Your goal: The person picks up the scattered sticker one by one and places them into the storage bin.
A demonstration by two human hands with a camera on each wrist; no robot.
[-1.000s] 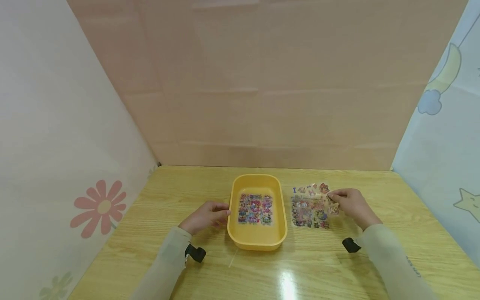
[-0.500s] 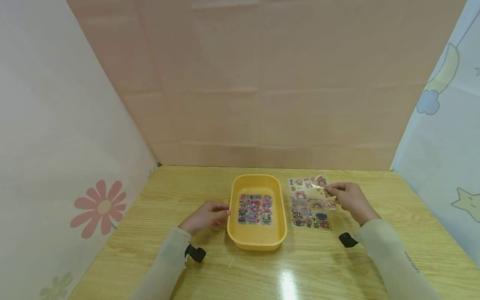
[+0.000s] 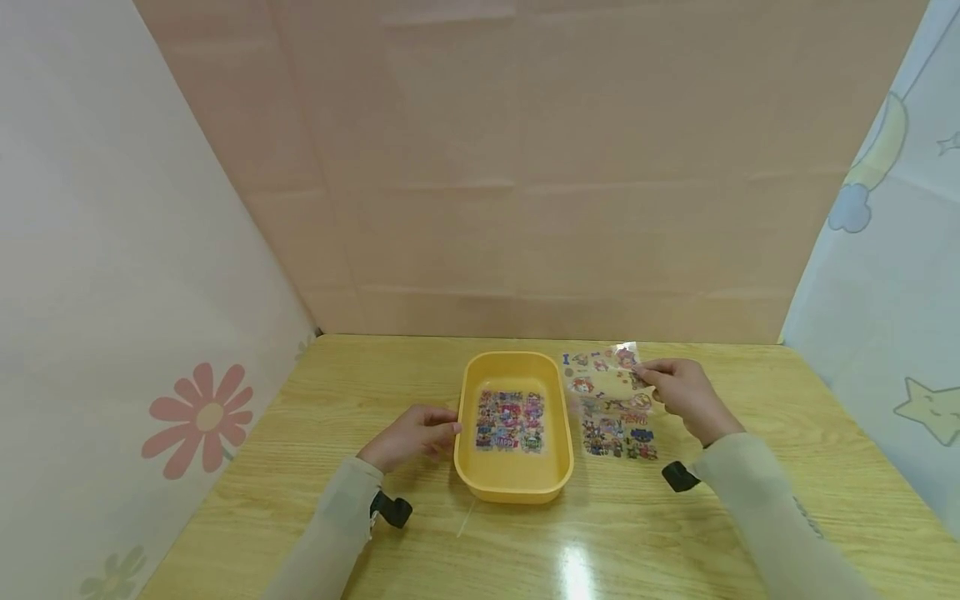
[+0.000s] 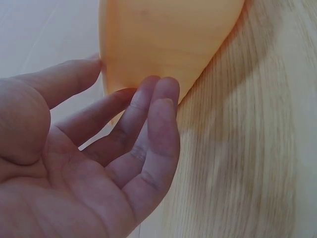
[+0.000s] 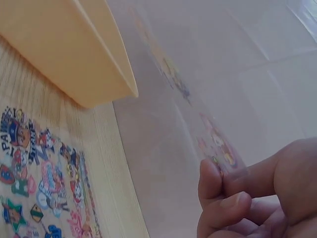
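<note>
My right hand (image 3: 686, 396) pinches a clear sticker sheet (image 3: 600, 371) by its right edge, between thumb and fingertips. The sheet is raised and tilted, its left corner close to the yellow bin (image 3: 517, 479). In the right wrist view, the held sheet (image 5: 218, 141) is seen nearly edge-on. Below it, a second sticker sheet (image 3: 618, 437) lies on the table, partly covered. Inside the bin lies another colourful sticker sheet (image 3: 510, 421). My left hand (image 3: 412, 435) holds the bin's left side, thumb at the rim and fingers against the outer wall (image 4: 163, 39).
The wooden table (image 3: 337, 375) runs back to a beige backdrop (image 3: 487, 208). A thin pale strip (image 3: 467, 518) lies in front of the bin. Patterned white panels (image 3: 150, 250) stand at both sides.
My right hand has carried the pinched sheet left and slightly away, toward the bin, uncovering more of the sheet beneath. The left hand and the bin have stayed in place.
</note>
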